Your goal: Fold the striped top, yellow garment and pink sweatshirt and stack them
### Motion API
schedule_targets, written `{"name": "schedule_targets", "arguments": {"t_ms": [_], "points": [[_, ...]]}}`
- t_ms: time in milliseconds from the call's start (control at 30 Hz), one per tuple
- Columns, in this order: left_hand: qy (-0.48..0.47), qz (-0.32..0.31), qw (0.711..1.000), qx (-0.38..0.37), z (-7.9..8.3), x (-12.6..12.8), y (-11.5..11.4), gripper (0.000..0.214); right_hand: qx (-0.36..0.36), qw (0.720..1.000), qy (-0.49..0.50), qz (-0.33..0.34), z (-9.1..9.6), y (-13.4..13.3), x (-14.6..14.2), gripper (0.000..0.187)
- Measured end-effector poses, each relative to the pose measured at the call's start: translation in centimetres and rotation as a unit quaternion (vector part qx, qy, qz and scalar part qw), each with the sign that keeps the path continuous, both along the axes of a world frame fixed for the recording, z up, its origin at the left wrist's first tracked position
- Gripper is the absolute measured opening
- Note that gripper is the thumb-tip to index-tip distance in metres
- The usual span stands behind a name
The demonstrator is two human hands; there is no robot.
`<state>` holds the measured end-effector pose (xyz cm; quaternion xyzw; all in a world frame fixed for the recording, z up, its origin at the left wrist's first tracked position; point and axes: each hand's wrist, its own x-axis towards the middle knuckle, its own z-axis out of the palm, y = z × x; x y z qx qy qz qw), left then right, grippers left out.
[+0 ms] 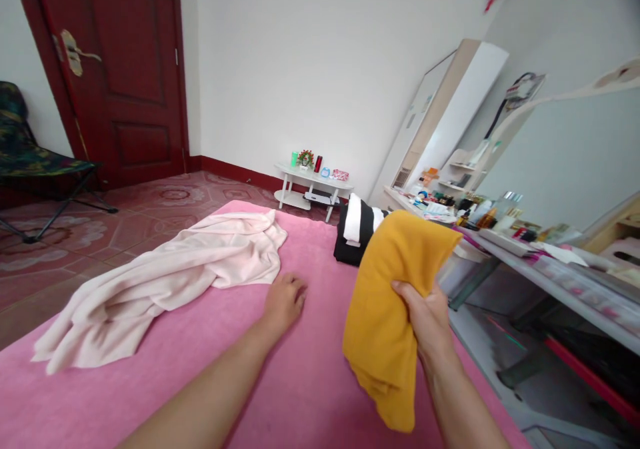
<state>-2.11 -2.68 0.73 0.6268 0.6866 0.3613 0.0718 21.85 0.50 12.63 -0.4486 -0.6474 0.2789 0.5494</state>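
Note:
My right hand (pixel 431 312) grips a folded mustard-yellow garment (pixel 383 302), its thumb on the near face and its fingers hidden behind. The garment is raised above the bed, its lower end hanging loose. My left hand (pixel 285 300) rests low over the pink bedspread (pixel 300 369), fingers loosely bent, holding nothing. Just beyond and left of it lies a pale pink garment (pixel 200 256), spread out and wrinkled. Behind the yellow garment sits a folded stack of black-and-white striped clothing (pixel 353 229), partly covered by it.
At the right stands a dressing table (pixel 540 256) crowded with bottles, with a mirror (pixel 570 149) above. A small white table (pixel 315 179) is beyond the bed, near a tall white appliance (pixel 445 109). A camouflage folding chair (pixel 40 162) stands left, by a dark red door (pixel 125 69).

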Motion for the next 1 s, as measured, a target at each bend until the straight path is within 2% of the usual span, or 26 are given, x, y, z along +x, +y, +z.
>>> {"name": "schedule_targets", "arguments": {"t_ms": [67, 100, 200, 267, 333, 367, 433, 500, 567, 600, 667, 767, 867, 933, 1000], "points": [[0.025, -0.006, 1.0, -0.006, -0.4, 0.4, -0.2, 0.021, 0.088, 0.992, -0.051, -0.075, 3.4, 2.4, 0.0, 0.042], [0.029, -0.007, 1.0, -0.006, -0.4, 0.7, -0.3, 0.022, 0.148, 0.979, -0.095, -0.099, 5.3, 4.1, -0.1, 0.041], [0.021, -0.02, 1.0, -0.001, -0.2, 1.2, -0.1, 0.022, 0.301, 0.921, -0.223, -0.105, 10.7, 10.6, -0.7, 0.044], [0.006, -0.024, 1.0, 0.004, -0.2, 1.1, 0.2, 0.022, 0.328, 0.883, -0.328, -0.077, 12.6, 15.2, -1.2, 0.044], [-0.009, -0.023, 1.0, 0.009, -0.4, 0.9, 0.4, 0.022, 0.286, 0.841, -0.458, -0.03, 12.3, 19.0, -1.7, 0.04], [-0.015, -0.021, 1.0, 0.011, -0.5, 0.7, 0.5, 0.022, 0.249, 0.821, -0.514, -0.006, 11.3, 20.5, -2.0, 0.04], [-0.026, -0.017, 0.999, 0.014, -0.7, 0.6, 0.5, 0.022, 0.178, 0.793, -0.582, 0.02, 8.1, 22.4, -2.8, 0.048], [-0.031, -0.015, 0.999, 0.015, -0.8, 0.7, 0.5, 0.022, 0.142, 0.796, -0.588, 0.012, 4.4, 23.1, -3.4, 0.063], [-0.033, -0.014, 0.999, 0.018, -0.8, 0.7, 0.5, 0.022, 0.12, 0.824, -0.554, -0.006, 1.8, 23.3, -3.8, 0.071], [-0.033, -0.013, 0.999, 0.019, -0.7, 0.8, 0.5, 0.022, 0.105, 0.843, -0.528, -0.005, 1.2, 23.4, -3.8, 0.071], [-0.032, -0.012, 0.999, 0.019, -0.6, 0.9, 0.5, 0.022, 0.077, 0.875, -0.477, 0.026, 1.8, 23.7, -3.6, 0.06], [-0.031, -0.013, 0.999, 0.018, -0.6, 0.9, 0.5, 0.021, 0.073, 0.899, -0.429, 0.059, 5.3, 24.4, -3.2, 0.031], [-0.032, -0.015, 0.999, 0.018, -0.6, 0.9, 0.4, 0.021, 0.131, 0.921, -0.367, -0.009, 7.9, 24.8, -3.2, 0.047], [-0.033, -0.015, 0.999, 0.019, -0.6, 0.8, 0.4, 0.022, 0.19, 0.918, -0.336, -0.087, 7.4, 24.7, -3.3, 0.054], [-0.033, -0.015, 0.999, 0.021, -0.6, 0.8, 0.4, 0.022, 0.173, 0.905, -0.37, -0.122, 5.2, 24.6, -3.0, 0.058]]}}
